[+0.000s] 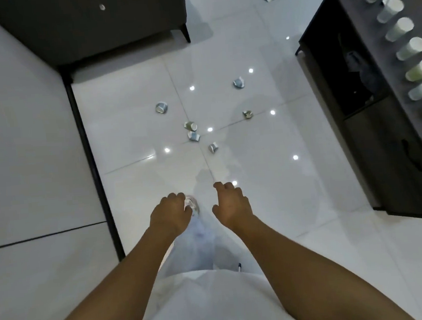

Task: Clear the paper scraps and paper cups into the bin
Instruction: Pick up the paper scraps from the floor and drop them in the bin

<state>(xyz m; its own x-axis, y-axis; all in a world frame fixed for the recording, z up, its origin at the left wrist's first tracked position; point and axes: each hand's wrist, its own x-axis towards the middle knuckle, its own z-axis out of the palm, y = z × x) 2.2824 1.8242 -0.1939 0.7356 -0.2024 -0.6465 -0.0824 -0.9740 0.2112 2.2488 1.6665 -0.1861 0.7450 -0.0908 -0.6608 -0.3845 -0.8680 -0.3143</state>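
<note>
A crumpled paper cup (192, 204) is being gripped by the left hand (170, 213), fingers curled round it. The right hand (231, 203) is being held beside it, apart, fingers loosely bent and holding nothing. More crushed cups (192, 132) are lying scattered on the white floor (266, 142), beyond the hands. Upright cups (410, 48) are being kept in a row on the dark cabinet (379, 126), right of the scattered ones.
</note>
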